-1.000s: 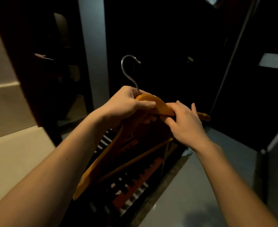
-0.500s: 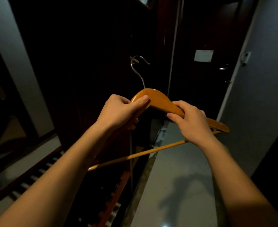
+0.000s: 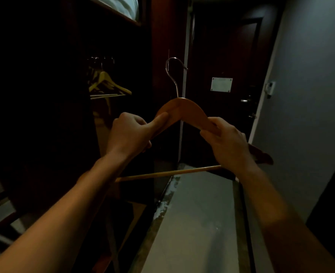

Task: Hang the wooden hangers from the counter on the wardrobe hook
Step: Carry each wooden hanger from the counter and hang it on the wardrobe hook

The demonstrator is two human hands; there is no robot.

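Observation:
I hold one wooden hanger (image 3: 182, 108) upright in front of me, its metal hook pointing up. My left hand (image 3: 130, 133) grips its left shoulder with the thumb laid along the top. Around the right shoulder curl the fingers of my right hand (image 3: 226, 139). The hanger's crossbar runs below both wrists. Inside the dark wardrobe to the left, several wooden hangers (image 3: 108, 83) hang from a metal wardrobe hook (image 3: 101, 60). The held hanger is to the right of that hook and a little lower.
A red-brown wardrobe side panel (image 3: 162, 36) stands just behind the held hanger. A dark door (image 3: 231, 75) with a white notice closes the far end. A grey wall (image 3: 310, 75) runs along the right. White linen (image 3: 121, 4) lies on the wardrobe's top shelf.
My view has swung to the right, from the counter to the wardrobe and door. Both hands have raised the hanger and turned it level; the hanging hangers have come into sight.

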